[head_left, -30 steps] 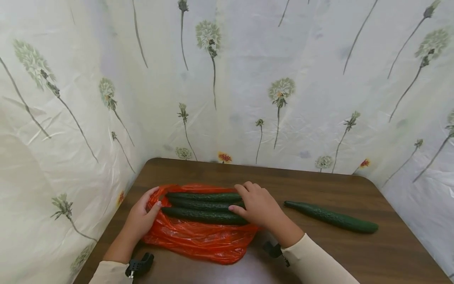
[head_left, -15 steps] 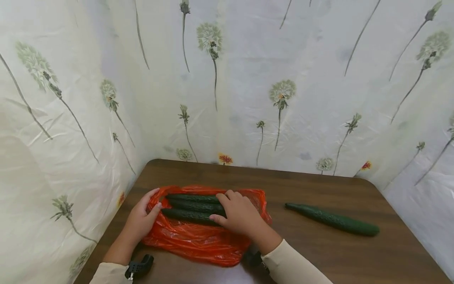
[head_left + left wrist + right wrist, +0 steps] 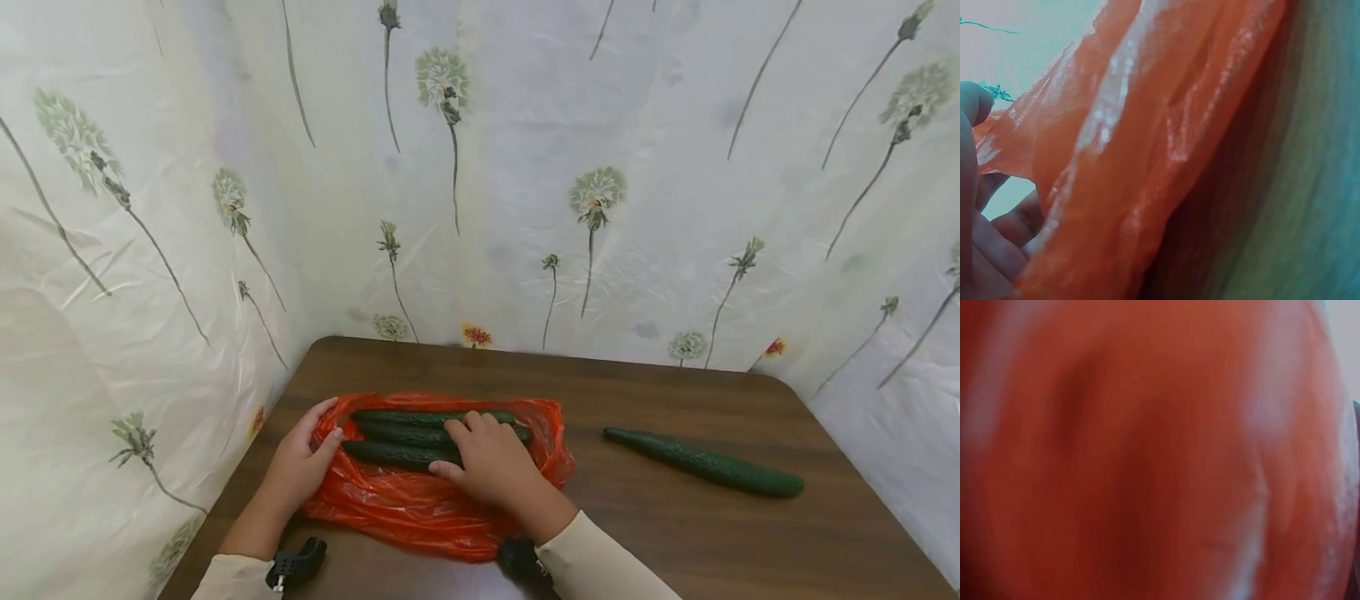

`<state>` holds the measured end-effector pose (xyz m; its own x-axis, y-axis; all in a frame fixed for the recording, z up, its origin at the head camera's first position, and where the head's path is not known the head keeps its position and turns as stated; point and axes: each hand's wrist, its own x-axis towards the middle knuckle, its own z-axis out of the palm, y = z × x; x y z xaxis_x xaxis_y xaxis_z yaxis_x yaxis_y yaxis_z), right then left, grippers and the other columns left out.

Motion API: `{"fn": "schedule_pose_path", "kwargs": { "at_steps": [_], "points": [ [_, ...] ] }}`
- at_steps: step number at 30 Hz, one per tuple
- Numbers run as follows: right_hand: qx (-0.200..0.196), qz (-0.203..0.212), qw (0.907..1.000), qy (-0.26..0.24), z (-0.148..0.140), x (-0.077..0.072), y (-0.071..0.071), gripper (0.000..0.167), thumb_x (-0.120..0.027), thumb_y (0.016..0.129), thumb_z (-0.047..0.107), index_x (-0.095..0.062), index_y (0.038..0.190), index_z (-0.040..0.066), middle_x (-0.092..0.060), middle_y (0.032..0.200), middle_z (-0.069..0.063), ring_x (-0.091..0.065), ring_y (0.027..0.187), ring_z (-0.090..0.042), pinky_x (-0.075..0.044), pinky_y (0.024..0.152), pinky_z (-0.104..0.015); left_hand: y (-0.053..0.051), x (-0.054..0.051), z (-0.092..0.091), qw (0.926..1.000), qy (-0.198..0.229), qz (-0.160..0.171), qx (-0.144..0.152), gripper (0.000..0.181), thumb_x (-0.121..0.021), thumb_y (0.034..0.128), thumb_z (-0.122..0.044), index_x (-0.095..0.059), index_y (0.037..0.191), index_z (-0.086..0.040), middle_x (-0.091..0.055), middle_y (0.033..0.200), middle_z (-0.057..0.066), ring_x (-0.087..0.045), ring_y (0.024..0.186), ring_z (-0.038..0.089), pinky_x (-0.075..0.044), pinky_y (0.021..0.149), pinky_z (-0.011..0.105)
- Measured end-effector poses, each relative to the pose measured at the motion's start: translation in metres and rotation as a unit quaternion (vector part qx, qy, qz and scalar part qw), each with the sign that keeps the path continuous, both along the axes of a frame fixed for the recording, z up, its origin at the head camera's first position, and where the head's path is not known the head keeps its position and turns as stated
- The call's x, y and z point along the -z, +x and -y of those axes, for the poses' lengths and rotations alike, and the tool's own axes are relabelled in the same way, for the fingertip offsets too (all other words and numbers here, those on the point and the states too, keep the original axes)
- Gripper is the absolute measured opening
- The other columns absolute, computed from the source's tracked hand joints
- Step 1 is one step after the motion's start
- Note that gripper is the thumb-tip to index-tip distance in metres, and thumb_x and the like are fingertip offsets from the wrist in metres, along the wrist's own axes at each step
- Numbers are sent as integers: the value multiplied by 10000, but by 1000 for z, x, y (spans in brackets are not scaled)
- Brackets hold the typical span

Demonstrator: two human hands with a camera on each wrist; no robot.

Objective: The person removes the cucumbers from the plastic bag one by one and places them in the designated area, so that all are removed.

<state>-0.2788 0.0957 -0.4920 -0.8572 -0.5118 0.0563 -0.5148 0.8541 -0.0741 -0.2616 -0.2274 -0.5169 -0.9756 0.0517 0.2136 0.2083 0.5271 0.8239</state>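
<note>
In the head view, a red plastic bag (image 3: 420,517) lies spread on the table with its mouth facing up. Three dark green cucumbers (image 3: 408,437) lie side by side in it. My left hand (image 3: 296,458) holds the bag's left edge between thumb and fingers; the left wrist view shows the red film (image 3: 1116,150) running from that grip. My right hand (image 3: 495,462) rests over the right half of the cucumbers, thumb on the near side, and hides part of the nearest one. Blurred red film (image 3: 1147,450) fills most of the right wrist view.
Another cucumber (image 3: 705,462) lies on the brown wooden table (image 3: 660,533), to the right of the bag. Flower-printed sheeting (image 3: 510,167) hangs behind the table and along its left side. A black wrist mount (image 3: 296,564) sits on the left wrist.
My right hand has slid left along the cucumbers, away from their right ends, which now show again. The bag's right edge has come into view. My left hand has stayed in place.
</note>
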Motion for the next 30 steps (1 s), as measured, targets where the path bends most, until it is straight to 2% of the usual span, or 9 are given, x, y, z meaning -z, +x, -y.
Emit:
{"fn": "schedule_pose_path", "kwargs": {
  "at_steps": [8, 13, 24, 30],
  "points": [
    [90, -58, 9999, 48, 3, -1, 6, 751, -453, 970, 773, -554, 1473, 225, -587, 1237, -32, -520, 1002, -215, -503, 831, -438, -2, 0, -2, 10000, 39, 7, 16, 545, -585, 1080, -252, -408, 1594, -222, -504, 1556, 211, -513, 1392, 432, -408, 1126, 684],
    [100, 112, 9999, -59, 5, 2, 10, 716, -492, 969, 753, -582, 1430, 212, -552, 1164, -18, -449, 924, -186, -441, 765, -398, -1, 1, -2, 10000, 14, -13, 27, 544, -586, 1080, -252, -410, 1593, -212, -503, 1559, 209, -506, 1402, 433, -402, 1132, 684],
    [95, 259, 9996, 72, 11, 6, 16, 667, -535, 972, 721, -584, 1398, 211, -573, 1208, -8, -487, 984, -194, -501, 834, -446, 1, 1, -1, 10000, -50, 43, -6, 549, -570, 1089, -287, -396, 1602, -200, -468, 1592, 205, -457, 1445, 438, -374, 1149, 692],
    [87, 217, 9996, 148, 14, 5, 18, 657, -555, 974, 700, -582, 1409, 209, -575, 1224, -17, -484, 986, -197, -500, 821, -442, 2, -1, -1, 10000, -65, 15, 3, 552, -569, 1089, -277, -392, 1604, -185, -455, 1600, 210, -442, 1456, 444, -364, 1154, 693]
  ]
}}
